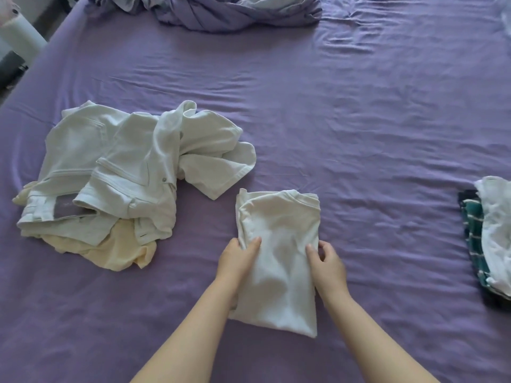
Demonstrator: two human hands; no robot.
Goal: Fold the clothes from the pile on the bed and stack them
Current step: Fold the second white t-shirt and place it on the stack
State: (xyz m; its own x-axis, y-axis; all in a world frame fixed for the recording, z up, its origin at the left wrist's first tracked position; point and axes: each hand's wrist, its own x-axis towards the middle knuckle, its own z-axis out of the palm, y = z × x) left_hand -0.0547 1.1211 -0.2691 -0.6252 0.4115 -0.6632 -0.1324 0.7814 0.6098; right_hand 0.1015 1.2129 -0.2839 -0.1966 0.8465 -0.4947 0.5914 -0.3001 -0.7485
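A white T-shirt point(279, 244), folded into a narrow rectangle, lies on the purple bed sheet point(359, 120) in front of me. My left hand point(237, 258) grips its left edge, thumb on top and fingers tucked under the cloth. My right hand point(327, 262) holds the right edge the same way. To the left sits the unfolded pile point(124, 172): pale denim jeans, a white top and a pale yellow garment point(119, 250) underneath. At the right edge is the stack of folded clothes point(489, 239), a white piece over a teal-and-white striped one.
A crumpled lilac blanket point(221, 12) lies across the far end of the bed. The bed's left edge runs diagonally at the upper left, with a white object point(19, 37) and dark floor beyond it.
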